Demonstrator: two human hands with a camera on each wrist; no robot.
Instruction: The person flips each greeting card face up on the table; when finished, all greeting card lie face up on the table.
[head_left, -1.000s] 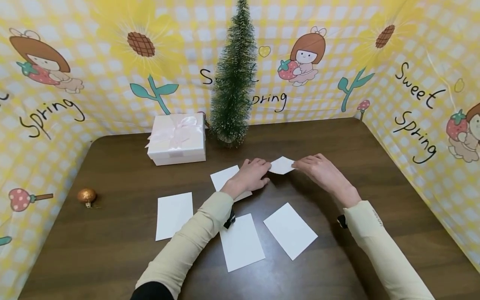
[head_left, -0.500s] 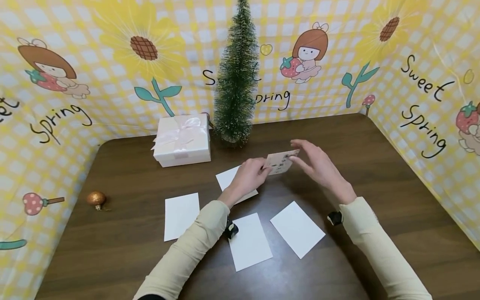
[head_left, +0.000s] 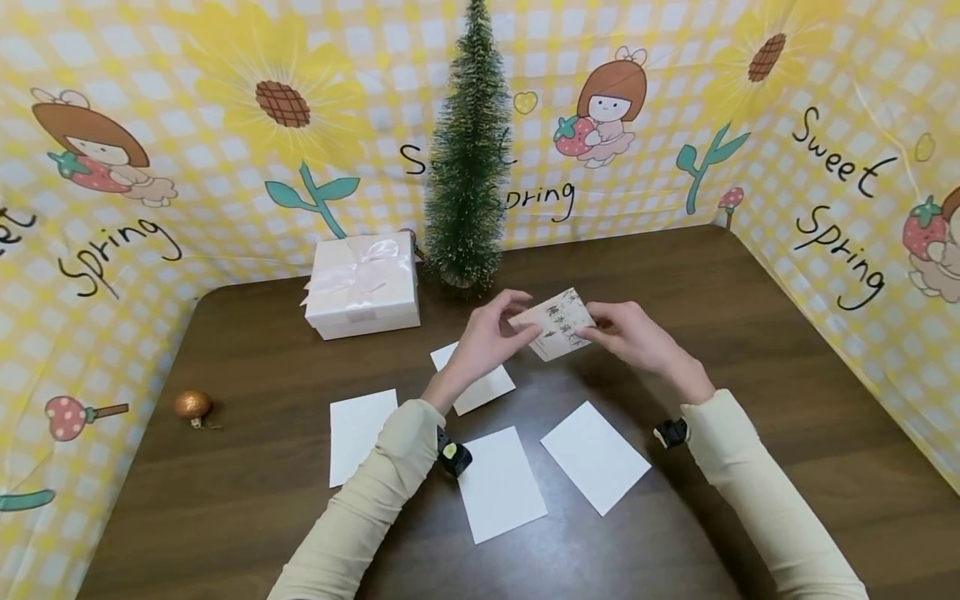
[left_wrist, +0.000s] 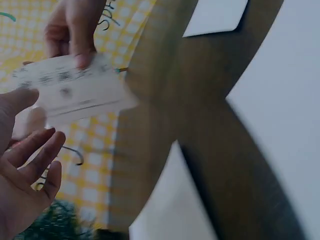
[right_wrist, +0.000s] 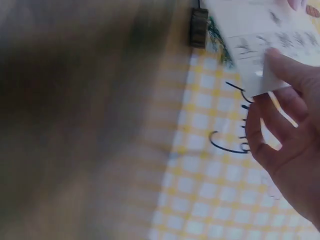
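A small card with dark handwritten-looking marks on its face is held up above the table, tilted toward the head camera. My right hand pinches its right side, thumb on the marked face and fingers behind. At the opposite side, my left hand holds the card's edge between thumb and index finger; its other fingers are spread in the left wrist view. The marks are blurred in both wrist views. Below my left wrist lies a blank white card, partly covered by the forearm.
More white cards lie nearer: a left one, a middle one and a right one. Behind them stand a white gift box with a ribbon and a small green tree. An orange bauble sits far left.
The card has been lifted and turned from its blank side to its marked face. My right hand loosened half a second ago and now pinches the card again. The left hand has shifted slightly left.
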